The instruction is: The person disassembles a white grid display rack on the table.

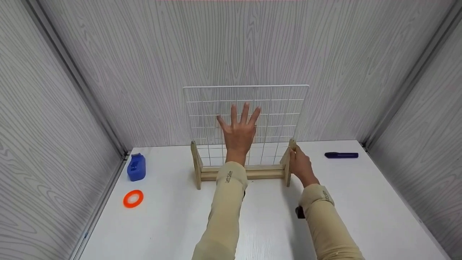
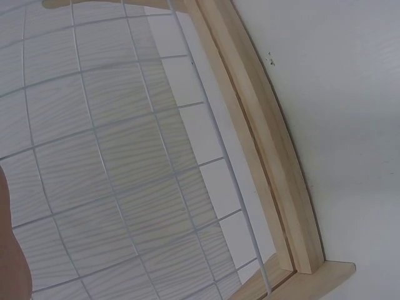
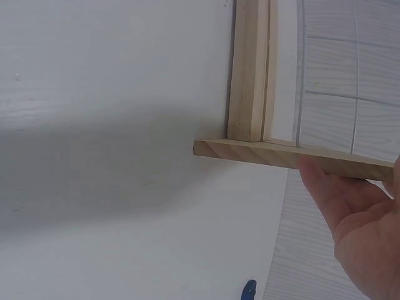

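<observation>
A white wire grid panel (image 1: pixel 245 86) stands upright in a pale wooden stand (image 1: pixel 263 174), which has two side pieces joined by low crossbars. With fingers spread and straight, my left hand (image 1: pixel 239 135) lies flat over the middle of the grid. Only a sliver of that hand (image 2: pixel 12 256) shows in the left wrist view, beside the wires. My right hand (image 1: pixel 302 167) grips the upper part of the stand's right side piece. From the right wrist view, its fingers (image 3: pixel 322 187) lie along the outer face of that wooden side piece (image 3: pixel 250 152).
On the left of the white table (image 1: pixel 169 224) are a blue tape dispenser (image 1: pixel 136 168) and, nearer, an orange ring-shaped roll (image 1: pixel 126 200). A dark blue pen-like item (image 1: pixel 341 155) lies at the back right. Grey wood-grain panels (image 1: pixel 238 43) enclose the back and sides.
</observation>
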A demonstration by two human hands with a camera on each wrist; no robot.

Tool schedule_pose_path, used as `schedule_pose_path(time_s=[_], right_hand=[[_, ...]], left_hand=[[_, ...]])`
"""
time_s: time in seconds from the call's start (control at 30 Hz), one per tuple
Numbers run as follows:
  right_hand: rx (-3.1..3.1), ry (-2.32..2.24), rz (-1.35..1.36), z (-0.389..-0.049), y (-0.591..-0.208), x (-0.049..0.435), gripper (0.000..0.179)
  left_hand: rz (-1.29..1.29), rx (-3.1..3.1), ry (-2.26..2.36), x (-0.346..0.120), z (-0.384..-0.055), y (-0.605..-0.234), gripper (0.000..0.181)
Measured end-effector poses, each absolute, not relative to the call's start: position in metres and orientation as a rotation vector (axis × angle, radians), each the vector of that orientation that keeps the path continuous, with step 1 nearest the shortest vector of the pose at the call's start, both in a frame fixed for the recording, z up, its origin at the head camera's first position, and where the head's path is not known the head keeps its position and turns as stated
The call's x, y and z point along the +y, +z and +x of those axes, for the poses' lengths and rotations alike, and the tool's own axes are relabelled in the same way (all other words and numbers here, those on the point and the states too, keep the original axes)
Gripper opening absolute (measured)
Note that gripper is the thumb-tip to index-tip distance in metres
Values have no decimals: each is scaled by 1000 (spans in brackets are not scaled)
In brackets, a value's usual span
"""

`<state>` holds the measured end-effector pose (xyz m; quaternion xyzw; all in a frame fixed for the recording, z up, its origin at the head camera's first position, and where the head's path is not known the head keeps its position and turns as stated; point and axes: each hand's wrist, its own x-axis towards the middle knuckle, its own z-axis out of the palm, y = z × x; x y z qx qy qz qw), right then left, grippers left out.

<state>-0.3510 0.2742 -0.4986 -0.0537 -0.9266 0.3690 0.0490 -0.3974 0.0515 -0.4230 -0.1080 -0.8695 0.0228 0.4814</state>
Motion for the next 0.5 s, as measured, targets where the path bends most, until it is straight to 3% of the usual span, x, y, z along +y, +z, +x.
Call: schedule_pose_path(time_s=[0.5], right_hand=[[-2815, 1157, -169, -351, -496, 270, 51]], left_hand=[[-246, -2166, 14, 44, -396, -392, 68]])
